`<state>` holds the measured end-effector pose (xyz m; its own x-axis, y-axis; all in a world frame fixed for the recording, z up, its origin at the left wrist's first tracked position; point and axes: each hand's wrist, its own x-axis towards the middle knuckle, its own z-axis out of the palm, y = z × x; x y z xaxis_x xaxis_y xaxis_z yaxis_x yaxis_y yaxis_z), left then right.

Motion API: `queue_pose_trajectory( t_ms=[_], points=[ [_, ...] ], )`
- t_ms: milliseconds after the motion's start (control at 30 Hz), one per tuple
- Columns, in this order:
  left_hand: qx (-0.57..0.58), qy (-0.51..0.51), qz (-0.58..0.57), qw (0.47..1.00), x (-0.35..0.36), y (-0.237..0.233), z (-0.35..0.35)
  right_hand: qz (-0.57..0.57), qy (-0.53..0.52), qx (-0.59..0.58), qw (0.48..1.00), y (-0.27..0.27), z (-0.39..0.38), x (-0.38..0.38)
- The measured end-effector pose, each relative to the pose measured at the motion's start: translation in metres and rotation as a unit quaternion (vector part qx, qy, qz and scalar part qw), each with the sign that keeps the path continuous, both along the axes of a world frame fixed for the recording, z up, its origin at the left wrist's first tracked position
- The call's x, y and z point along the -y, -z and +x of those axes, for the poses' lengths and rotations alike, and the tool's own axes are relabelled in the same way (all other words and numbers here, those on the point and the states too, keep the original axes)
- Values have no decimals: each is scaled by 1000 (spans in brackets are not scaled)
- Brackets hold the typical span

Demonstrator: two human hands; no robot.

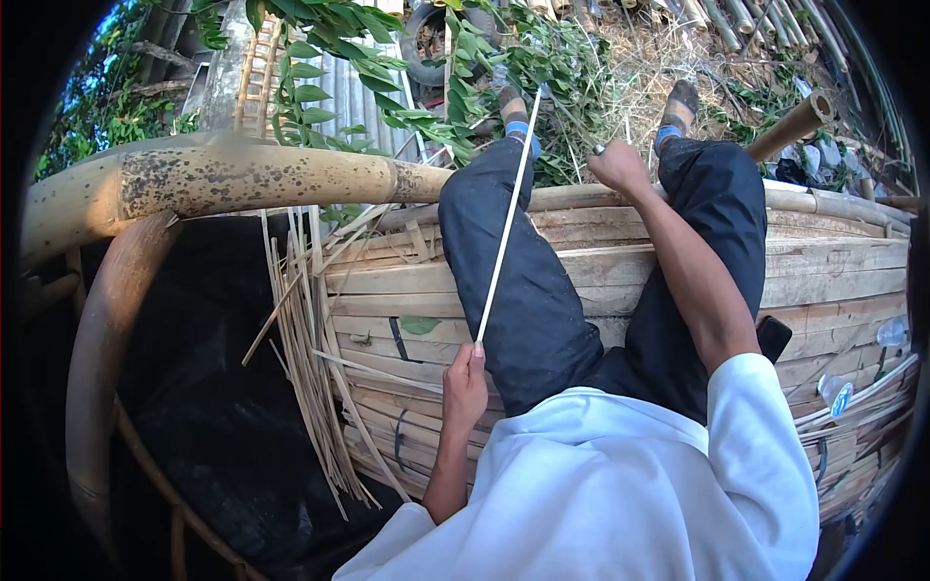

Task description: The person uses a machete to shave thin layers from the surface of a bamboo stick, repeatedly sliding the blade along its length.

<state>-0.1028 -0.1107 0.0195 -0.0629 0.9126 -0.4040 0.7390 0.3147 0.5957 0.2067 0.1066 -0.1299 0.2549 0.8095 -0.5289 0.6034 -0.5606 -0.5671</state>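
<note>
My left hand (465, 385) is closed around the lower end of a long, thin bamboo strip (506, 228). The strip slants up and away across my left leg, its far tip near my left foot. Out between my knees, my right hand (620, 168) is closed in a fist. A small dark, shiny end (599, 149) pokes out at the fist's left side; the rest of that object is hidden by the fingers. The right hand is apart from the strip.
I sit on a platform of split bamboo slats (387, 281). A bundle of thin bamboo strips (315, 387) hangs beside it at left. A thick bamboo pole (262, 184) crosses at upper left. A phone (773, 337) and plastic cup (835, 395) lie at right. Leafy branches (378, 68) hang ahead.
</note>
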Motion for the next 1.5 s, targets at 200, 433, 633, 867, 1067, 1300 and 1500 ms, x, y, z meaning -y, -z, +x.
queue_pose_trajectory(
  t_ms=[200, 433, 633, 867, 1067, 1300, 1500],
  points=[
    [297, -211, -171, 915, -4, -10, 12, 106, 147, -221, 958, -15, -18, 8],
    [317, -237, -146, 907, -20, -11, 29, 308, -335, -83, 886, -65, -54, 59],
    [351, -203, -95, 909, -39, -16, 58, 344, -437, -64, 828, -88, -79, 84],
    [420, -221, -155, 866, -50, -26, 64, 289, -365, -48, 884, -87, -60, 68],
    [432, -220, -145, 862, -46, -21, 66, 297, -399, -47, 866, -92, -67, 77],
    [437, -226, -137, 860, -47, -24, 63, 279, -347, -26, 895, -83, -57, 63],
    [416, -232, -158, 865, -42, -23, 66, 260, -301, -8, 917, -72, -53, 50]
  ],
)
